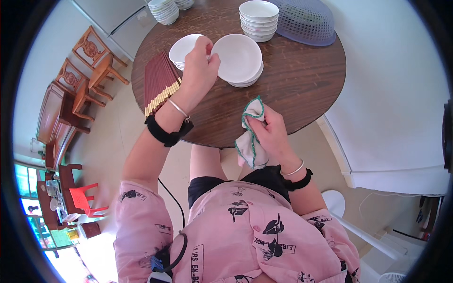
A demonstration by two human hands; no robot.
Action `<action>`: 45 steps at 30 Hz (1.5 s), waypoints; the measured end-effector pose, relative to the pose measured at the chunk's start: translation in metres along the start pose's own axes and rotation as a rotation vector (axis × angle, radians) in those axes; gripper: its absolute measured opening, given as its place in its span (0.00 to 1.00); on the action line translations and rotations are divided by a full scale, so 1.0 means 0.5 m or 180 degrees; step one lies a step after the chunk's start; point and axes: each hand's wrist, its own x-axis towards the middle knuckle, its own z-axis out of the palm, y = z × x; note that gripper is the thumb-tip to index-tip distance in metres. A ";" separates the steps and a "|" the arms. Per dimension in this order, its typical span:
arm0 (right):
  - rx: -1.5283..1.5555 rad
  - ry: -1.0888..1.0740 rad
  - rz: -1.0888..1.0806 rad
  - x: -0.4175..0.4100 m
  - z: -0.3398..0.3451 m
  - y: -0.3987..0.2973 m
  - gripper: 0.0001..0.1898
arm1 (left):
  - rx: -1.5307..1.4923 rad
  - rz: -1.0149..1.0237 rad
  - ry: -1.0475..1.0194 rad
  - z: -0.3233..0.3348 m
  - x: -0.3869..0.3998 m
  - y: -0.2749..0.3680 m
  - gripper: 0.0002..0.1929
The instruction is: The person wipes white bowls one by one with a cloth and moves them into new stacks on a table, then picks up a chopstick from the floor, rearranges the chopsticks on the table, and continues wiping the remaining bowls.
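Note:
My left hand (201, 65) is at the left rim of a shallow white dish (238, 58), with thumb and fingers pinching that edge. The dish sits tilted or offset over more white dishes (247, 83); whether it is lifted clear of them I cannot tell. Partly behind my left hand stands a stack of white bowls (184, 49). My right hand (270, 129) grips a bunched white cloth with green stitched edging (253, 145) at the front edge of the round wooden table (300, 85). A row of dark red chopsticks with gold-coloured ends (161, 81) lies beneath my left forearm.
Farther back stand a tall stack of white bowls (259, 21) and a bluish perforated plastic basket (306, 23). More stacked bowls (164, 12) are at the far left edge. Wooden chairs (101, 67) line the left wall, and a white wall (389, 88) rises at right.

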 end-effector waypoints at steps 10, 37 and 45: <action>0.0113 0.0224 0.0037 -0.010 -0.001 -0.004 0.03 | -0.2784 -0.1871 -0.0389 -0.070 -0.148 0.027 0.15; -0.3046 -0.0456 -0.1389 0.021 0.089 -0.075 0.11 | -0.2077 -0.1162 0.0498 -0.004 -0.301 0.060 0.15; -0.2876 -0.0288 -0.1879 0.051 0.084 -0.086 0.09 | -0.1994 -0.1204 0.0411 -0.009 -0.302 0.062 0.13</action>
